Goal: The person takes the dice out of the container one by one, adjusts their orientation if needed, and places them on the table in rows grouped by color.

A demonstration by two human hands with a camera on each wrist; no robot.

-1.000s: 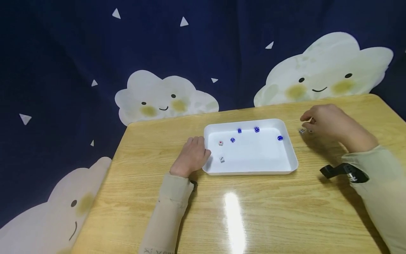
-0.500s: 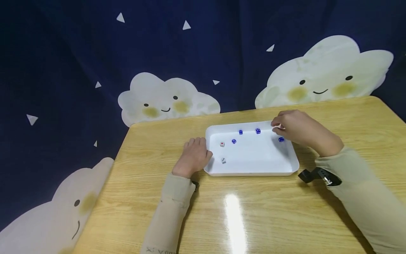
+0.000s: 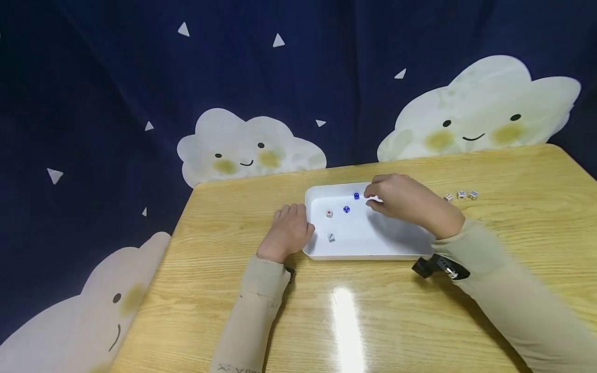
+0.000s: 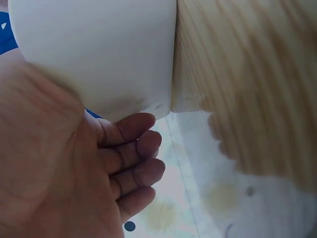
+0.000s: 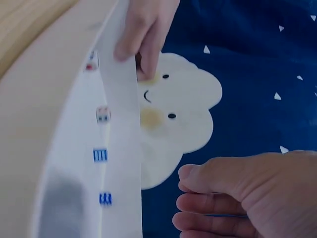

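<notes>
My left hand (image 3: 287, 231) grips the left end of a shallow white tray (image 3: 368, 257), thumb over the rim. In the left wrist view, its fingers (image 4: 133, 171) curl beside the tray's outer wall. Above the tray's right half hovers my right hand (image 3: 400, 199), thumb and fingers a little apart, with nothing seen between them. Just left of its fingertips is a blue die (image 3: 356, 196), and another blue die (image 3: 346, 209) lies nearby. At the tray's left end sit a white die with a red dot (image 3: 329, 213) and a second white die (image 3: 331, 238). The right hand covers part of the tray.
Beyond the tray's right end, a white die (image 3: 448, 197), one with blue marks (image 3: 461, 195) and a blue-striped one (image 3: 473, 195) lie in a row on the wooden table (image 3: 210, 290). Behind the table hangs a dark blue curtain (image 3: 261, 62) printed with clouds.
My right hand has moved left from the dice on the table to over the tray, uncovering that row and hiding blue dice in the tray. The left hand keeps its hold.
</notes>
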